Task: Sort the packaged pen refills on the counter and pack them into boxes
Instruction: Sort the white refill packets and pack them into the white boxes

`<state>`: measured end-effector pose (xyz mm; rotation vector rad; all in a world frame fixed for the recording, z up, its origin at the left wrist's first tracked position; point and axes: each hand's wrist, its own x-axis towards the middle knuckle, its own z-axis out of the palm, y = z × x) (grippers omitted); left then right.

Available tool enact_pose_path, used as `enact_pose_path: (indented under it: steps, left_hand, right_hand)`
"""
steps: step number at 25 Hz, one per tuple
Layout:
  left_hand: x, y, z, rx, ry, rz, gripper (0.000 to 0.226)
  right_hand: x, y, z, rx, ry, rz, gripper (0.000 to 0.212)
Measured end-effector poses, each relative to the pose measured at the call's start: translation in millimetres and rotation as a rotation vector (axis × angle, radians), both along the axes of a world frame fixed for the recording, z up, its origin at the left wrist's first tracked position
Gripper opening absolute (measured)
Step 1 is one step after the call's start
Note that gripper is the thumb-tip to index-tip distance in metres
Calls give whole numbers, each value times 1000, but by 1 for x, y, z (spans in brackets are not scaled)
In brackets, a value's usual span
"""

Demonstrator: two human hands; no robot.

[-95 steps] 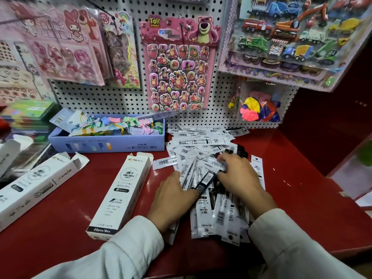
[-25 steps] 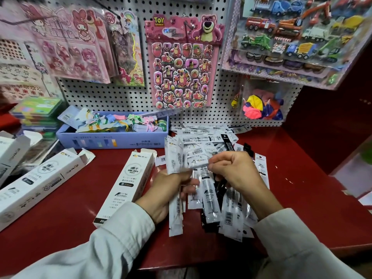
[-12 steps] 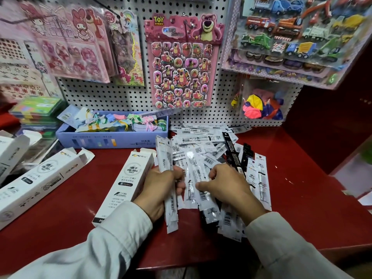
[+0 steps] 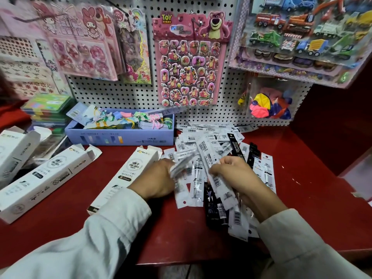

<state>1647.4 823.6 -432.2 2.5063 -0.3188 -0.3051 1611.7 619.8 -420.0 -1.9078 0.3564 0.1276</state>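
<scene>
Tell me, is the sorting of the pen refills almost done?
No, it is early. Done: nothing shows as packed; the white box beside the left hand lies closed at its near end, its inside hidden. In hand: the left hand grips a few white packets, and the right hand pinches another. Left: a big mixed pile of white and black packets on the red counter.
</scene>
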Motion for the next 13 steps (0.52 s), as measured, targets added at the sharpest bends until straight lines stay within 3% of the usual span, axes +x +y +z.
enact_pose_path:
  steps: [3,7,10,13]
  left_hand:
    - [1,-2,-4,221,-106,-211,22]
    - [8,5,-5,187,-142,-191,26]
    - [4,4,-4,134,-149,-342,18]
    - [5,7,-4,214,-149,-420,31]
  right_hand:
    - [-1,-1,2,67,6,-46,22]
    - [1,-3,5,97,-23,-95,30]
    - [1,-5,5,135,-36,-123,37]
    - [1,-10,5,154,-43,-151,36]
